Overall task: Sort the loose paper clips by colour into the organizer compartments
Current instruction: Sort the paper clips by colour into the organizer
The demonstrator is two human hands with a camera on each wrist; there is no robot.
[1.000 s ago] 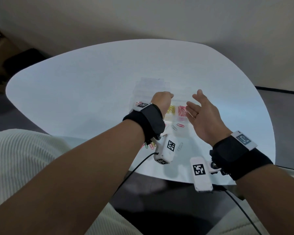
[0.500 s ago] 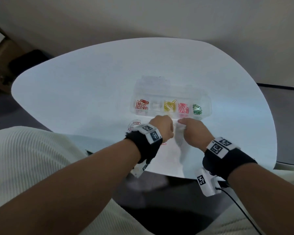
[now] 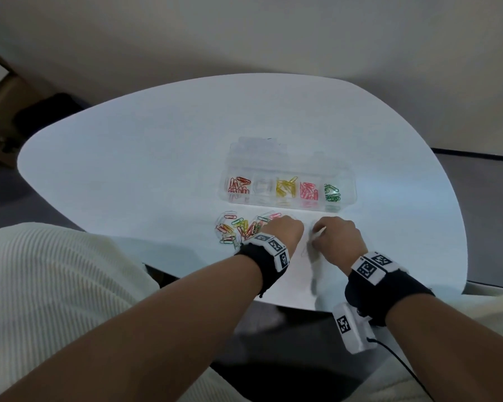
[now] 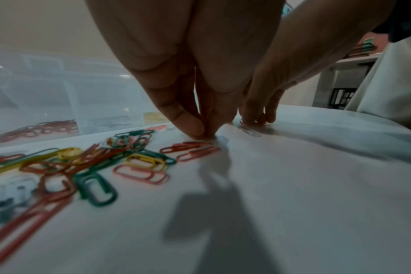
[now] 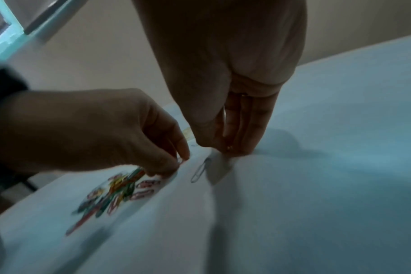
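Note:
A clear organizer [image 3: 349, 181] lies open on the white table [image 3: 157, 158]; its compartments hold red, clear, yellow, pink and green clips. The loose pile of mixed clips [image 3: 240, 229] lies just in front of it, also seen in the left wrist view [image 4: 87, 166]. At the pile's right edge my left hand [image 3: 285, 226] has its fingertips [image 4: 195, 129] pinched together on the table at a pink clip [image 4: 195, 148]. My right hand [image 3: 317, 236] pinches a pale clip beside it. A second pale clip [image 5: 201, 170] lies flat below those fingers [image 5: 249, 137].
The organizer's clear lid [image 3: 259, 149] lies open behind the box. The table's near edge [image 3: 288, 306] runs just under my wrists, with my lap in pale clothing [image 3: 55, 285] below. A dark cable [image 3: 398, 361] hangs from the right wrist camera.
Both hands came back from over the organizer and dropped to the table in front of it. They now pinch at clips by the pile, which has come into view.

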